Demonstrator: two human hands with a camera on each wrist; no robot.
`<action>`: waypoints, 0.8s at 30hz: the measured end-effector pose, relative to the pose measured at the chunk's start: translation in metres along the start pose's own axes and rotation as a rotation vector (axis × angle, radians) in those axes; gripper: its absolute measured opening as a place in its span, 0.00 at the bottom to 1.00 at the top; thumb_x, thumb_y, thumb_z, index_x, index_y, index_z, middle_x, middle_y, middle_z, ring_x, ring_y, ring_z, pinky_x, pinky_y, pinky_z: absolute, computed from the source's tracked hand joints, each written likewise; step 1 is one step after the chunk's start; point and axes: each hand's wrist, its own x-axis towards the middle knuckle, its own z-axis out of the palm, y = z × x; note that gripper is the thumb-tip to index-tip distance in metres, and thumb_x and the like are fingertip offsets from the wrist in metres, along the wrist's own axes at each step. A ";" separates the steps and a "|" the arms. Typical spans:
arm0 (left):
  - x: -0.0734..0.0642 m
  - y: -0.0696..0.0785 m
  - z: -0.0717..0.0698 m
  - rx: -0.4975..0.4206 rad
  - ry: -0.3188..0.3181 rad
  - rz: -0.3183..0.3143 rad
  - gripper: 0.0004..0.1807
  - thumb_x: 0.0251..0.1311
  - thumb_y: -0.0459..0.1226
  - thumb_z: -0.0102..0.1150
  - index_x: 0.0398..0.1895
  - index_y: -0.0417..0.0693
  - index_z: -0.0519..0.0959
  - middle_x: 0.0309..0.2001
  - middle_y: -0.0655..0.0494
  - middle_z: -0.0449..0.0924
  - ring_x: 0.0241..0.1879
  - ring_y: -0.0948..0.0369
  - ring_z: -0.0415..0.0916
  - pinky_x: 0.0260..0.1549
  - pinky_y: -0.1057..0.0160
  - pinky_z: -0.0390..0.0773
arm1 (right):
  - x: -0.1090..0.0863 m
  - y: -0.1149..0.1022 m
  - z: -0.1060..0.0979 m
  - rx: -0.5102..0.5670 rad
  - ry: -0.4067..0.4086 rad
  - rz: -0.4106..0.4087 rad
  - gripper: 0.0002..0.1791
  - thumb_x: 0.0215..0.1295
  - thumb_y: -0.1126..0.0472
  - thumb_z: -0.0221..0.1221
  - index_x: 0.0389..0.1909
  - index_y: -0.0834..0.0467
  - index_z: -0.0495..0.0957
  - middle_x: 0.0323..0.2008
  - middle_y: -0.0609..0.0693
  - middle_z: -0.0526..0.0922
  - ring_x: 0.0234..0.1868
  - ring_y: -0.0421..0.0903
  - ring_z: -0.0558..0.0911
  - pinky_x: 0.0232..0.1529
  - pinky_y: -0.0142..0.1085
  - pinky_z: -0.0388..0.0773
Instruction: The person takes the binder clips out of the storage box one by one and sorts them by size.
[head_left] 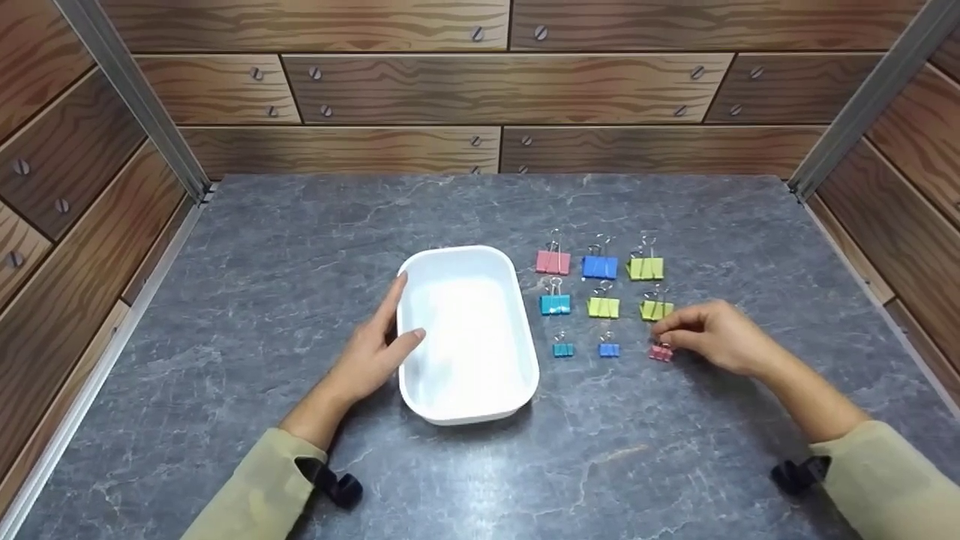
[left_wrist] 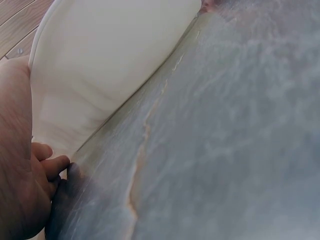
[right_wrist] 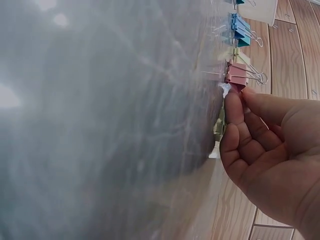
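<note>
A white plastic tray (head_left: 469,409) stands on the table. My left hand (head_left: 375,349) holds its left side, thumb over the rim and fingers along the outer wall; the left wrist view shows the hand (left_wrist: 22,150) against the tray's wall (left_wrist: 110,55). To the right, my right hand (head_left: 716,337) pinches a small pinkish-red binder clip (head_left: 661,353) between thumb and fingertips. This clip (right_wrist: 236,75) appears upright at the fingertips in the right wrist view. Just behind it sits a yellow-green binder clip (head_left: 657,310).
Several more binder clips stand in three rows right of the tray: large red (head_left: 553,262), blue (head_left: 600,267) and yellow-green (head_left: 646,268) at the back, teal (head_left: 555,304) and yellow-green (head_left: 604,307) midway, small teal (head_left: 562,350) and blue (head_left: 609,350) in front. Wood-patterned walls (head_left: 510,90) enclose the table.
</note>
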 end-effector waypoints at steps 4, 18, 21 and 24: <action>-0.001 0.002 0.000 0.009 -0.004 -0.002 0.46 0.76 0.49 0.60 0.88 0.67 0.46 0.82 0.51 0.57 0.78 0.54 0.60 0.73 0.48 0.67 | -0.001 0.000 -0.002 -0.023 0.012 0.009 0.08 0.71 0.60 0.69 0.46 0.55 0.92 0.47 0.52 0.91 0.50 0.45 0.85 0.47 0.27 0.78; 0.000 0.006 0.001 0.007 -0.012 -0.022 0.46 0.75 0.50 0.60 0.88 0.69 0.45 0.81 0.50 0.59 0.77 0.53 0.63 0.67 0.46 0.74 | -0.007 -0.007 -0.004 -0.098 0.067 -0.021 0.07 0.71 0.62 0.69 0.46 0.54 0.93 0.47 0.52 0.92 0.49 0.46 0.86 0.47 0.30 0.80; 0.001 0.008 -0.002 0.025 -0.010 -0.022 0.47 0.75 0.51 0.60 0.88 0.68 0.45 0.83 0.52 0.56 0.78 0.54 0.60 0.71 0.47 0.69 | -0.008 -0.012 -0.006 -0.123 0.096 -0.023 0.08 0.71 0.63 0.69 0.47 0.55 0.92 0.48 0.53 0.91 0.51 0.51 0.87 0.50 0.35 0.81; 0.001 0.012 -0.006 0.057 -0.002 -0.015 0.48 0.75 0.52 0.61 0.89 0.65 0.44 0.84 0.53 0.52 0.81 0.54 0.54 0.76 0.48 0.62 | -0.009 -0.016 -0.008 -0.136 0.140 -0.041 0.10 0.71 0.64 0.68 0.49 0.57 0.91 0.49 0.56 0.91 0.52 0.57 0.88 0.51 0.36 0.82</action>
